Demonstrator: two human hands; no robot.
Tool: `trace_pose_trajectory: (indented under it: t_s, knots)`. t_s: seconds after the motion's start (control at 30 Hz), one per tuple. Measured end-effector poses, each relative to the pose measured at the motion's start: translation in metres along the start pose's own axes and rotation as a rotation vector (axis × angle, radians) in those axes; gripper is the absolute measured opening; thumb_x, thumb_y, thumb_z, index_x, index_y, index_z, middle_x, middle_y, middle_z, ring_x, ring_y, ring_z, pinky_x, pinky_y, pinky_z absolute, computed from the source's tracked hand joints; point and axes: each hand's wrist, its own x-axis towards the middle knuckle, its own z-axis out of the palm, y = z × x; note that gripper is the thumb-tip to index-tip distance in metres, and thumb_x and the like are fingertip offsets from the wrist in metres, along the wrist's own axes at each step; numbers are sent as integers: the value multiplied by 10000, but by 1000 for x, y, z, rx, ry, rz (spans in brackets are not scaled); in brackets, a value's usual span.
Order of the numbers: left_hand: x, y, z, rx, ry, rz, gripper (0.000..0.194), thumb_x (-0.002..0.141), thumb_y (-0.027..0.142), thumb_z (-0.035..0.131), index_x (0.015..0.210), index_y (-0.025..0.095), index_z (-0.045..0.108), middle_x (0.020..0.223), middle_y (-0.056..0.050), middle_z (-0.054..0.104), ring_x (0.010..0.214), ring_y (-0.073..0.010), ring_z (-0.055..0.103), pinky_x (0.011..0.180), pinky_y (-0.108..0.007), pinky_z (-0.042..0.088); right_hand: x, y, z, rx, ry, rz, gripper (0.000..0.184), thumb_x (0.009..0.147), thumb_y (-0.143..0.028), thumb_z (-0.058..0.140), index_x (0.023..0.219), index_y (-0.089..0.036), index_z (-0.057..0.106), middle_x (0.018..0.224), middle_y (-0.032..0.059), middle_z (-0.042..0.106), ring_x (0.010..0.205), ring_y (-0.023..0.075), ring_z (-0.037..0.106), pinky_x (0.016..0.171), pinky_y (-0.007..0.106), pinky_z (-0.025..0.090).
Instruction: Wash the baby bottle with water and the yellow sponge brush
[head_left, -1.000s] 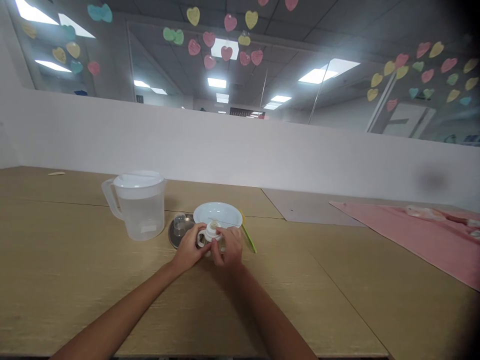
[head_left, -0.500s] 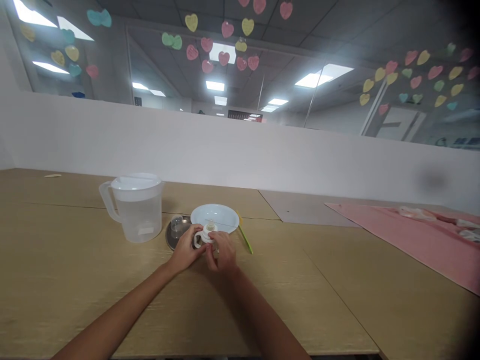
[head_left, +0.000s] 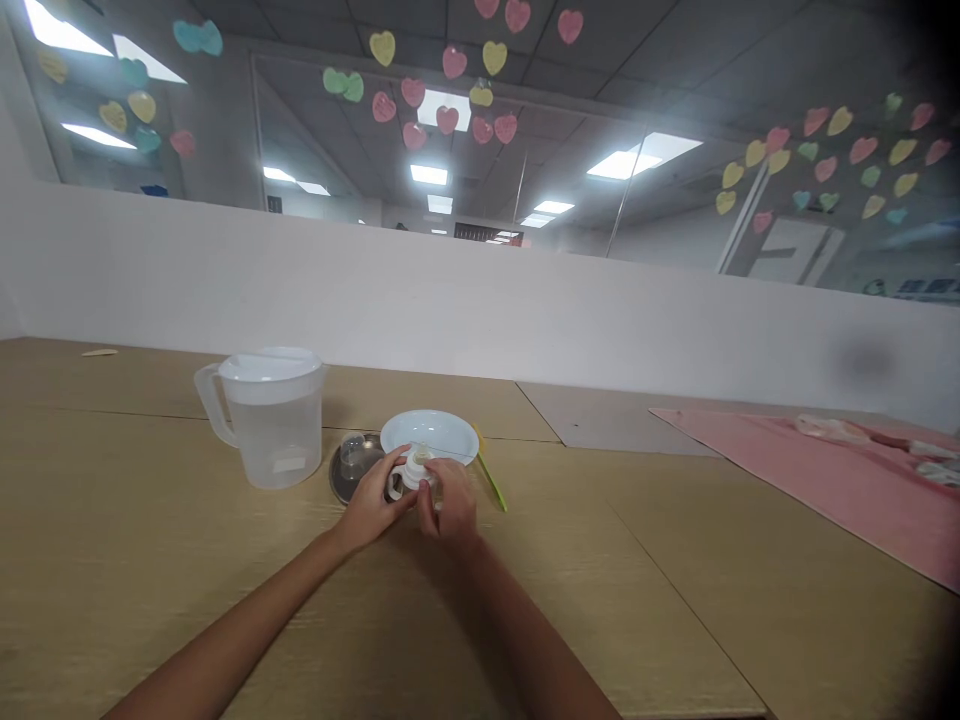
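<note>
from my remote station, both bare hands were closed on a small white feeding bottle [head_left: 411,475], the work in hand centred on its collar and twin handles, with a clear teat [head_left: 421,453] standing above the grip. the left hand [head_left: 371,500] came in from the near left and wrapped the handle side, its fingers curled snugly against the white handle ring [head_left: 394,487]. the right hand [head_left: 450,505] gripped the bottle from the near right, its fingers [head_left: 442,492] hiding the lower body. neither hand was released: both were clenched on the same bottle, with almost no gap left between them. i could not tell whether its base met the tabletop, nor what was inside it

directly beyond the grip lay a white plate [head_left: 429,417], its rim just behind the bottle. just left of the grip, a clear cup [head_left: 352,456] stood on a dark metal saucer [head_left: 341,485]. further left stood a lidded plastic jug [head_left: 274,432] holding clear liquid. just right of the grip, a yellow-green spatula [head_left: 491,483] lay near the plate's edge. all of it stood on a wood-look table [head_left: 127,480], with a pink mat [head_left: 765,438] well off to the right of the hands, a few wrapped items [head_left: 832,429] lying on it, and a white partition [head_left: 450,300] ahead
</note>
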Motion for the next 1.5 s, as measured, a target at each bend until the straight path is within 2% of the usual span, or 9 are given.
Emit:
trace_pose_trajectory:
  t_s: [0.2, 0.33, 0.5, 0.6, 0.77, 0.97, 1.13, 1.27, 1.5]
  knots:
    - [-2, 1, -1, -14, -19, 16, 411, 808, 420, 544, 1130, 176, 468, 1123, -93, 585, 1025, -224, 552, 914, -369, 424, -5, -7, 4, 119, -75, -27, 376, 807, -102, 453, 1177, -169, 463, 983, 115, 634, 924, 199, 621, 789, 359, 539]
    - [-1, 4, -2, -19, -18, 36, 448, 817, 419, 541, 1188, 177, 473, 1212, -104, 559, 1113, -238, 515, 976, -378, 384, -6, -5, 4, 129, 0, 3, 395, 825, -96, 441, 1212, -170, 441, 1058, 131, 620, 1030, 215, 597, 844, 379, 528]
    - [-1, 5, 0, 12, -24, 51, 519, 814, 427, 550, 1261, 183, 449, 1290, -115, 516, 1195, -251, 466, 1024, -394, 342, -3, 1, 1, 46, 13, 104, 297, 846, -113, 431, 1127, -178, 502, 976, 111, 642, 951, 203, 623, 804, 361, 537]
    - [-3, 5, 0, 1, -2, -1, 600, 799, 439, 569, 1304, 184, 369, 1245, -113, 539, 1139, -239, 511, 982, -384, 380, -2, 1, 0, 48, -3, 77, 294, 849, -115, 422, 1122, -180, 511, 958, 101, 651, 923, 199, 632, 788, 354, 539]
    - [-4, 7, 0, 5, 6, -28, 466, 794, 458, 568, 1143, 175, 445, 1100, -89, 584, 993, -216, 565, 887, -352, 436, -1, -1, -3, 89, 36, 60, 286, 843, -99, 416, 1093, -183, 526, 922, 88, 648, 884, 189, 635, 752, 336, 543]
    - [-2, 7, 0, -5, -17, 14, 466, 823, 448, 535, 1197, 179, 465, 1217, -106, 554, 1126, -246, 506, 988, -392, 378, -2, -4, -3, 136, -7, -21, 312, 825, -65, 422, 1103, -176, 512, 902, 89, 635, 895, 185, 624, 753, 332, 548]
    - [-2, 6, -1, 10, -41, 46, 496, 829, 434, 536, 1243, 172, 458, 1278, -119, 528, 1180, -257, 470, 1019, -410, 355, -3, -4, 3, 136, 105, 222, 247, 854, -134, 422, 1075, -181, 521, 963, 101, 623, 922, 196, 620, 793, 363, 540]
    - [-1, 5, -2, 7, -57, 76, 520, 831, 434, 533, 1274, 176, 444, 1297, -119, 518, 1188, -259, 468, 1021, -405, 358, -2, 3, 5, 151, 52, 509, 339, 849, -227, 476, 1180, -155, 476, 1107, 129, 598, 1040, 225, 585, 895, 386, 493]
    - [-2, 6, -1, 51, -23, 72, 488, 823, 407, 539, 1247, 175, 481, 1261, -120, 548, 1155, -263, 500, 995, -412, 386, -4, 10, 8, 329, -121, 602, 474, 788, -196, 532, 1250, -188, 426, 1021, 69, 643, 915, 173, 618, 826, 311, 499]
